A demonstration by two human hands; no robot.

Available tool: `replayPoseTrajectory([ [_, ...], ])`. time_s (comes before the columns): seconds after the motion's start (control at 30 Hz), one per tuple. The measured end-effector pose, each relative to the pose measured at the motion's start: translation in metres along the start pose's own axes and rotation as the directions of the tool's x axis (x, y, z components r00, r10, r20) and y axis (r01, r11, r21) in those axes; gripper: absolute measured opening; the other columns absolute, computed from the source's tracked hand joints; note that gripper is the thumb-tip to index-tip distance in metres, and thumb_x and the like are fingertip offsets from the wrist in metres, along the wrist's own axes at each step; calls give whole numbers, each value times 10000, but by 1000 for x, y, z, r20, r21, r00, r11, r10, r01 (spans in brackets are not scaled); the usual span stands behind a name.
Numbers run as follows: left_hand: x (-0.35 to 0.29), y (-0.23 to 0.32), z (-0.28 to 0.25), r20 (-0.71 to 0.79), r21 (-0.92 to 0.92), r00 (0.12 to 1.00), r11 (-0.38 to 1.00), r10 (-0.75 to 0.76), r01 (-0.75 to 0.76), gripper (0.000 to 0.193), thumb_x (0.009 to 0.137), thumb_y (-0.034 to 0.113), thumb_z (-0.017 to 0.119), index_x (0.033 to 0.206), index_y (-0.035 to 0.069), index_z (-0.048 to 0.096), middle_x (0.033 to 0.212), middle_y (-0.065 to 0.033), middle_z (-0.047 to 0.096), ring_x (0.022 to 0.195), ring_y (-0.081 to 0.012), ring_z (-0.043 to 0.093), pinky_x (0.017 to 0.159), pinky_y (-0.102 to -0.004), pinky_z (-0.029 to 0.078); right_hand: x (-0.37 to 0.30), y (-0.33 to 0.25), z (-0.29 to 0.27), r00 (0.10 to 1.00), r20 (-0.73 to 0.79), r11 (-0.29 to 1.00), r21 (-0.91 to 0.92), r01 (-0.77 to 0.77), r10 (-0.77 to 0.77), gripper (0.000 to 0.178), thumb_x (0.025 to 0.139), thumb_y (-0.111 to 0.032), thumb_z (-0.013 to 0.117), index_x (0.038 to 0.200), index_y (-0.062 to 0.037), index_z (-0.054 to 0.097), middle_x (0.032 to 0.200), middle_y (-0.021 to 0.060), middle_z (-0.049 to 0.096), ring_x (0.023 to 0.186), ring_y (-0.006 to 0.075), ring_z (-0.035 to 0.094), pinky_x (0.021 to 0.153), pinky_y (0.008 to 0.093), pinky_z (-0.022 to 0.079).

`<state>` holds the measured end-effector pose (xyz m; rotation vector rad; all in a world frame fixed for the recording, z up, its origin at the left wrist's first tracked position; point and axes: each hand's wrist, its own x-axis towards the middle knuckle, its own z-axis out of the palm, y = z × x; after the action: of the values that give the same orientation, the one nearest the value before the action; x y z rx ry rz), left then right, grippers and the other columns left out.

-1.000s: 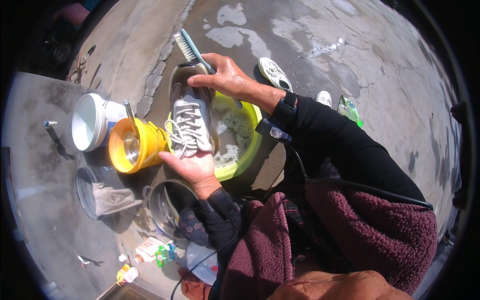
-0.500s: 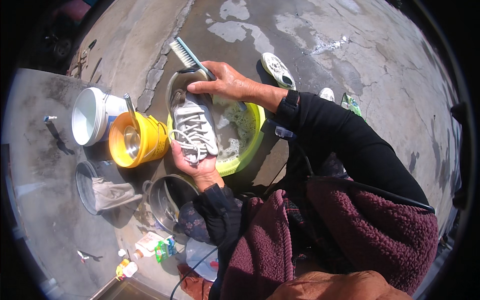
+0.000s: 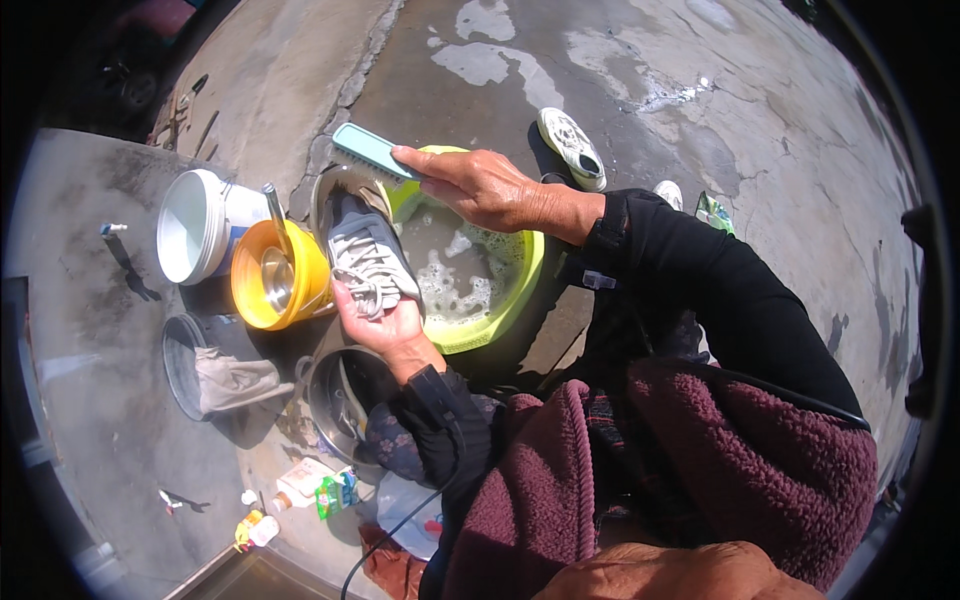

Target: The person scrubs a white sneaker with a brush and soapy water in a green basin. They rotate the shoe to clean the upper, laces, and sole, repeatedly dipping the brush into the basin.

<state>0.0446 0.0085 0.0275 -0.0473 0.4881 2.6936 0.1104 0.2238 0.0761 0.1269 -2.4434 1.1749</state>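
The fingers of the right hand (image 3: 482, 190) clasp a light-blue scrub brush (image 3: 368, 148), bristles downward over the heel of a grey-and-white lace-up sneaker (image 3: 369, 250), whose toe end the left hand (image 3: 385, 328) cups in its palm and fingers. The sneaker is at the left side of a lime-green basin (image 3: 478, 338) of sudsy water, beside a yellow bucket (image 3: 311, 285).

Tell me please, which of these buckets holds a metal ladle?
The yellow bucket, between the white bucket and the held shoe: a metal ladle rests in it, handle above the rim. No ladle shows in the white bucket or the grey bucket.
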Motion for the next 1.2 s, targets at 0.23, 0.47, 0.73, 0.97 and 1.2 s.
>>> replayPoseTrajectory([
  [0.23,-2,-10,-5,-31,-35,994,994,-109,107,362,960,188,552,1267,-3,579,1245,-142,635,1144,-281,600,1023,-449,459,-3,16,23,985,154,929,-345,132,-83,674,847,-69,581,1491,-85,380,753,213,614,689,365,648,591,437,499],
  [0.47,-11,-19,11,27,-15,976,976,-218,218,421,962,263,548,1291,1,563,1250,-151,632,1164,-312,598,1039,-484,456,31,19,-6,942,-292,986,44,-162,168,449,990,-227,502,1405,-59,467,857,251,658,754,374,655,693,476,491],
  [0.73,-13,-15,19,19,-41,980,979,-199,199,448,980,306,511,1305,1,553,1254,-151,632,1154,-316,608,1028,-487,469,28,16,-21,891,57,699,598,-392,451,718,917,-566,617,1406,-56,486,882,47,621,557,54,374,482,244,345],
  [0.97,-20,-27,23,54,188,995,980,-80,68,642,941,483,550,1373,15,481,1303,-137,594,1180,-318,586,1042,-485,458,33,10,-11,895,136,670,618,-412,424,602,917,-495,664,1341,-82,556,769,-47,495,619,46,393,525,240,307],
  [1.2,-20,-37,12,-34,358,991,924,-130,134,517,876,204,663,1331,9,512,1230,-117,621,1126,-278,604,999,-417,471,33,21,1,919,-25,803,495,-331,394,665,903,-550,631,1250,15,577,989,152,638,924,222,583,806,338,456],
])
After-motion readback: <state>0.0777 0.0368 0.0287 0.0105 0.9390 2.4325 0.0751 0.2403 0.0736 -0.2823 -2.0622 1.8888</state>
